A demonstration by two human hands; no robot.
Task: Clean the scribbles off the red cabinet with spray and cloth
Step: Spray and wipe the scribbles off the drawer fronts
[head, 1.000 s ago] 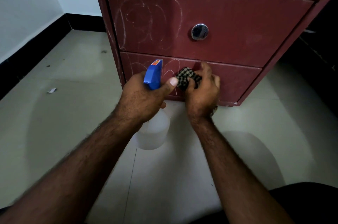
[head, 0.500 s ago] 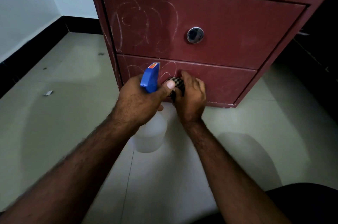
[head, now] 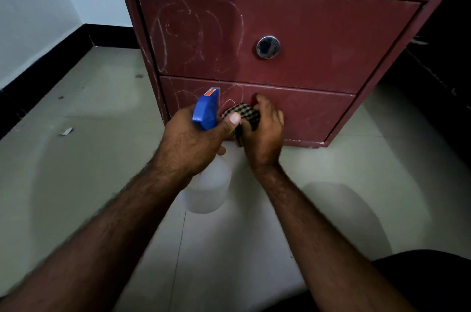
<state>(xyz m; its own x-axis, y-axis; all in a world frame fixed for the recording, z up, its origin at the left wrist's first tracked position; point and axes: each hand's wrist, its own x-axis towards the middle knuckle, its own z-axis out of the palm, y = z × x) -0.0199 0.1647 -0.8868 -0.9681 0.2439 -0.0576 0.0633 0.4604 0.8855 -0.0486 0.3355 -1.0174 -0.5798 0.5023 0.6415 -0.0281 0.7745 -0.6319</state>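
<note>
Inspecting the red wooden two-drawer cabinet [head: 318, 31] at twelve o'clock: white looping scribbles [head: 193, 33] mark both fronts, the upper ones untouched. My right hand [head: 265, 133], fingers curled, presses the black-and-white checked cloth [head: 244, 114] against the lower drawer [head: 305, 112] to rub. At its nine o'clock, my left hand [head: 193, 143] grips the blue-headed translucent spray bottle [head: 206, 112], ready to respray.
</note>
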